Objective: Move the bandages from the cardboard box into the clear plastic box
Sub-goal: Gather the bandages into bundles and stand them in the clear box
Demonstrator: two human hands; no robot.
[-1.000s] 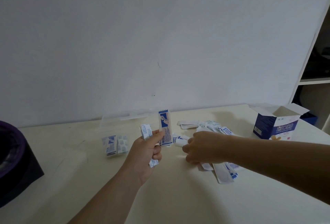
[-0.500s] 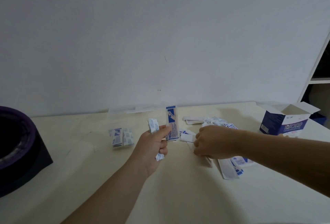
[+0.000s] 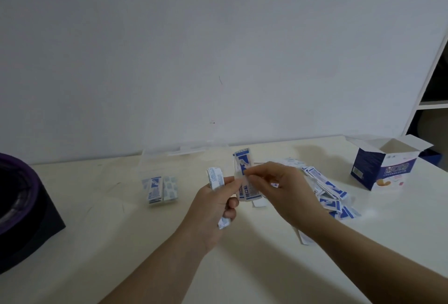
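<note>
L hand, R hand pinch bandage.

Counts: 1 cardboard box, 1 clear box. Inside the clear box: 2 stacks of bandages, per-stack number unreadable. 2 hands: left hand holds 1 bunch plus 1 long strip; right hand pinches that same strip. 1 loose pile on the counter, several pieces, overlap blocks an exact figure. 1 dark object far left.
</note>
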